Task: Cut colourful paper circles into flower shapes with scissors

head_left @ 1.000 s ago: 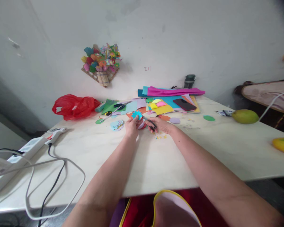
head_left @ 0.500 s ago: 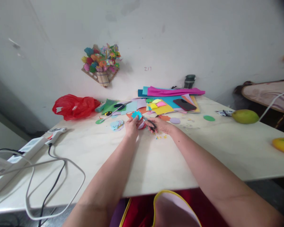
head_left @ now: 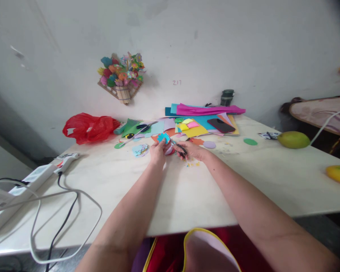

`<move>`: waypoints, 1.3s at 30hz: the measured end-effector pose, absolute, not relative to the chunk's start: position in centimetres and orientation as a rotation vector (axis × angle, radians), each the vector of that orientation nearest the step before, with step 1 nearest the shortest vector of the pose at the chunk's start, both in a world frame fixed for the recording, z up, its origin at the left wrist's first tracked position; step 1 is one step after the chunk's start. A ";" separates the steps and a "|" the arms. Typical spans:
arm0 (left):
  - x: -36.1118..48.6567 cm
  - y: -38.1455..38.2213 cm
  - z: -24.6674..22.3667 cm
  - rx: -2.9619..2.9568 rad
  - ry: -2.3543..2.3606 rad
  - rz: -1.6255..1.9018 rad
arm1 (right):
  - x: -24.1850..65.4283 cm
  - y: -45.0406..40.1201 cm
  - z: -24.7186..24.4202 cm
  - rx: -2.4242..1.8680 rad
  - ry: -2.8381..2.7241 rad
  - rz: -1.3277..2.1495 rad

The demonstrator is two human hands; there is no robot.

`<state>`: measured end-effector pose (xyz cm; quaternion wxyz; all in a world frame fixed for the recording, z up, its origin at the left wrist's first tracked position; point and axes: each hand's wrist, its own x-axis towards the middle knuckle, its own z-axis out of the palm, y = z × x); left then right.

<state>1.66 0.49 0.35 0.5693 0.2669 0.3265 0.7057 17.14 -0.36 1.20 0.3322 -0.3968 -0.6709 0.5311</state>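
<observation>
Pinched in my left hand [head_left: 158,150] is a small blue paper flower [head_left: 163,137] with a scalloped edge. My right hand [head_left: 193,150] is closed around the dark handles of a pair of scissors [head_left: 183,152]; their blades point left, up against the flower's right edge. Tiny paper scraps [head_left: 193,164] lie on the table below the scissors. To the left of my left hand is a small pile of pale blue and lilac paper flowers [head_left: 140,150]. Orange paper pieces [head_left: 197,141] and a lilac paper oval [head_left: 209,144] lie just beyond my right hand.
Coloured paper sheets [head_left: 197,131], a phone [head_left: 221,125] and a second pair of scissors [head_left: 144,127] lie at the back. A red plastic bag [head_left: 90,128] sits back left. Power strips [head_left: 31,183] with loose cables occupy the left; a mango [head_left: 294,139] rests at right.
Almost nothing differs. Both hands stay in place with the flower and the scissors, and the blades shift only very slightly at the flower's edge.
</observation>
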 end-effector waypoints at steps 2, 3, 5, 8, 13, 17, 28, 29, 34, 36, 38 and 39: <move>1.7 0.5 0.4 0.629 0.768 1.660 | 17.1 -0.3 1.2 -1.042 -1.753 1.391; 1.7 0.5 0.4 0.630 0.770 1.661 | 17.1 -0.3 1.2 -1.043 -1.754 1.389; 1.7 0.5 0.4 0.628 0.776 1.663 | 17.1 -0.3 1.3 -1.043 -1.755 1.384; 1.7 0.5 0.4 0.626 0.775 1.668 | 17.0 -0.4 1.3 -1.050 -1.751 1.380; 1.7 0.6 0.2 0.635 0.791 1.664 | 17.0 -0.5 1.4 -1.072 -1.744 1.383; 1.6 0.6 0.2 0.636 0.782 1.662 | 17.0 -0.5 1.3 -1.067 -1.741 1.393; 1.7 0.5 0.3 0.643 0.784 1.666 | 16.9 -0.5 1.2 -1.046 -1.727 1.401; 1.7 0.5 0.3 0.637 0.780 1.668 | 16.8 -0.5 1.2 -1.046 -1.725 1.401; 1.8 0.4 0.4 0.626 0.780 1.675 | 16.8 -0.3 1.0 -1.062 -1.724 1.392; 1.8 0.4 0.4 0.629 0.779 1.680 | 16.8 -0.3 1.0 -1.051 -1.724 1.393; 1.8 0.4 0.4 0.636 0.781 1.683 | 16.8 -0.3 1.0 -1.035 -1.723 1.394; 1.8 0.4 0.4 0.642 0.784 1.682 | 16.8 -0.3 1.0 -1.032 -1.722 1.393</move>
